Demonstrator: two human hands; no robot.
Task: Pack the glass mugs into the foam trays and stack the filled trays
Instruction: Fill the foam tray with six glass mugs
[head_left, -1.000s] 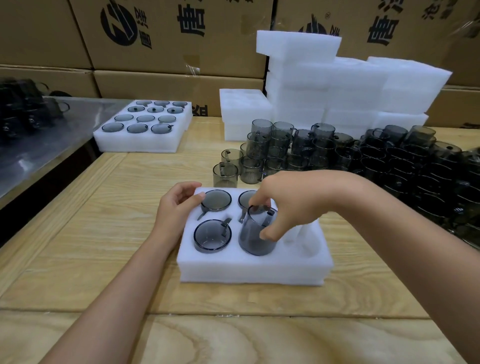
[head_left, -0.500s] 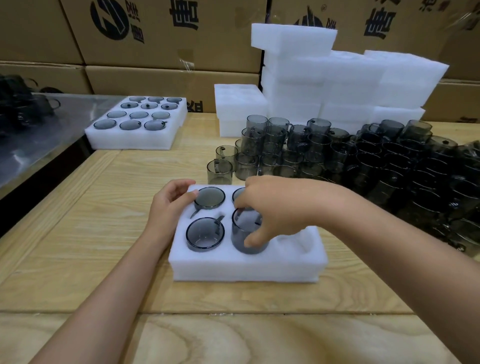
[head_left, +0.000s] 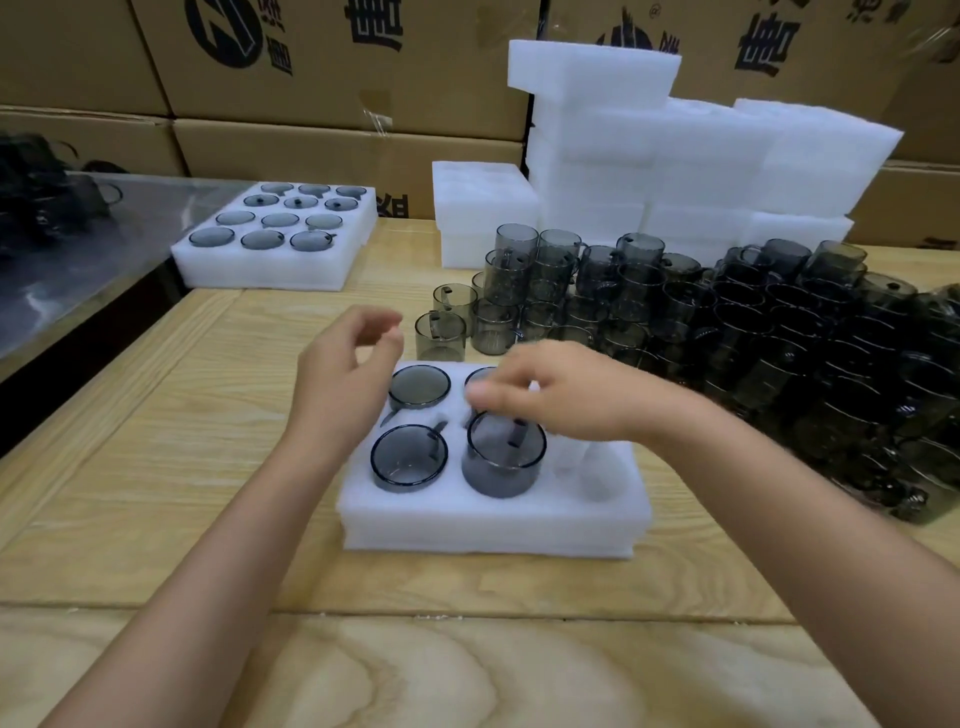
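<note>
Both hands have lifted. The left hand (head_left: 353, 374) is off the near foam tray (head_left: 493, 525), and the right hand (head_left: 566, 400) is off the fourth glass mug (head_left: 504, 460), which stands proud of its pocket. Both hands hover loosely curled and empty. Pockets keep glass from touching glass: four of six are filled. The filled tray (head_left: 270, 270) behind holds twelve. Loose mugs (head_left: 727, 322) on the right are too many to count.

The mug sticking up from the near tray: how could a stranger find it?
Look at the white foam tray closest to the camera. Its front row, middle pocket, holds the mug. Only this one stands above the foam; its neighbours sit deeper.
</note>
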